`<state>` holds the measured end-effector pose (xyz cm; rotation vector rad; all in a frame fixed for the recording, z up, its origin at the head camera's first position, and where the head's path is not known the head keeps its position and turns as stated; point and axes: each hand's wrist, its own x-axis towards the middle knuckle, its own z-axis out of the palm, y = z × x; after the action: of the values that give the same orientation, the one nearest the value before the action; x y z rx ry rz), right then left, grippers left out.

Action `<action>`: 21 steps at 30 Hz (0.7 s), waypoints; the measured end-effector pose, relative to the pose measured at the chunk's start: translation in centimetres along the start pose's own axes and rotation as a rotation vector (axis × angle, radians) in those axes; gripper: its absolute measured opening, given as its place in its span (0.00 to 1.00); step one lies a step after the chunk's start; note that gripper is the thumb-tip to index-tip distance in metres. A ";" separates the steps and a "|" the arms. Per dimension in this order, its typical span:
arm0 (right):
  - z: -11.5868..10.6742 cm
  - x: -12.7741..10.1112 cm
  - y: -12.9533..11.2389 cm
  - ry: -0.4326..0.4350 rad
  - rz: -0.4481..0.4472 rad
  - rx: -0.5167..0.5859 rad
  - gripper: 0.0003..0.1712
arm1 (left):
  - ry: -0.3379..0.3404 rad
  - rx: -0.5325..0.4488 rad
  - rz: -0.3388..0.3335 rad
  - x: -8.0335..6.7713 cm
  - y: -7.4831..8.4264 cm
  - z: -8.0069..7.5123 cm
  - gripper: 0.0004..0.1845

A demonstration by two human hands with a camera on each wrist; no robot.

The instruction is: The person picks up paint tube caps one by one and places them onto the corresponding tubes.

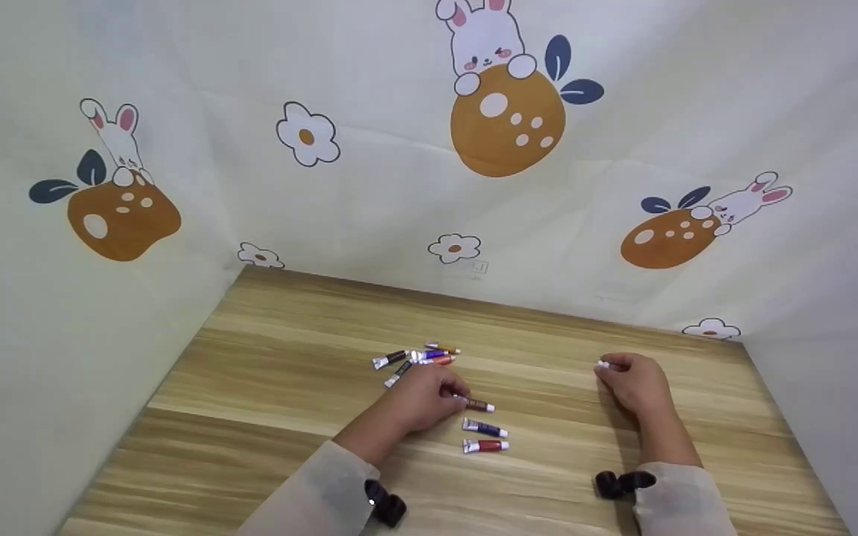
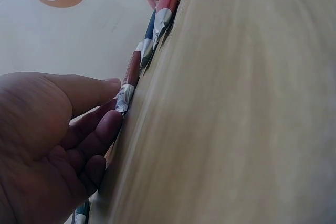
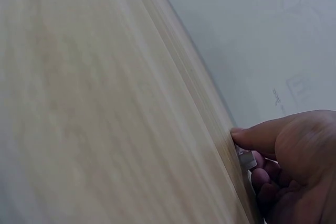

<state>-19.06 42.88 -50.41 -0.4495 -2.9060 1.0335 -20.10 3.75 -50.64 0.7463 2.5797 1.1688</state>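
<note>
My left hand (image 1: 453, 395) lies on the wooden table (image 1: 265, 372), and its thumb and fingertips (image 2: 107, 124) pinch the crimped end of a dark red paint tube (image 1: 479, 406) that rests flat. In a row just nearer me lie a blue tube (image 1: 485, 429) and a red tube (image 1: 485, 446). The left wrist view shows the same row: dark red tube (image 2: 131, 72), blue tube (image 2: 149, 35), red tube (image 2: 167, 4). My right hand (image 1: 609, 368) rests curled on the table at the right, pinching a small white-silver item (image 3: 245, 160); most of that item is hidden in the fingers.
Several more paint tubes (image 1: 418, 357) lie in a loose cluster just beyond my left hand. Cloth walls with a rabbit and flower print (image 1: 507, 119) close the table in at the back and on both sides.
</note>
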 end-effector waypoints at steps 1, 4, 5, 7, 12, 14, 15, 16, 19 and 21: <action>0.1 0.0 0.0 0.003 -0.005 -0.002 0.24 | 0.000 -0.002 0.000 0.0 0.0 0.0 0.04; 0.2 0.0 0.0 0.009 -0.016 -0.002 0.23 | -0.002 -0.011 -0.003 -0.1 0.0 0.0 0.04; 0.3 0.0 0.0 0.009 -0.019 -0.002 0.23 | -0.002 -0.013 -0.004 -0.1 0.0 0.0 0.04; 0.3 0.0 0.0 0.007 -0.025 -0.004 0.23 | 0.000 -0.014 0.007 0.0 0.0 -0.1 0.04; 0.3 -0.1 -0.1 0.004 -0.031 0.001 0.22 | 0.025 -0.005 0.034 0.1 -0.2 -0.7 0.07; 0.3 0.0 -0.1 0.005 -0.030 0.011 0.22 | 0.039 -0.009 0.025 0.1 -0.3 -1.0 0.08; 0.3 0.0 -0.1 0.004 -0.026 0.020 0.23 | 0.045 -0.015 0.016 0.1 -0.3 -1.2 0.08; 0.2 0.0 -0.1 0.004 -0.024 0.028 0.23 | 0.050 -0.020 0.007 0.1 -0.4 -1.4 0.08; 0.2 0.0 -0.2 0.003 -0.022 0.039 0.23 | 0.071 -0.044 -0.015 0.2 -0.6 -1.9 0.07; 0.2 -0.1 -0.2 0.005 -0.021 0.047 0.23 | 0.085 -0.059 -0.023 0.2 -0.7 -2.2 0.08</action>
<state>-19.07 42.57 -50.43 -0.4173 -2.8692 1.0931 -21.35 2.08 -49.68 0.6667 2.6017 1.2910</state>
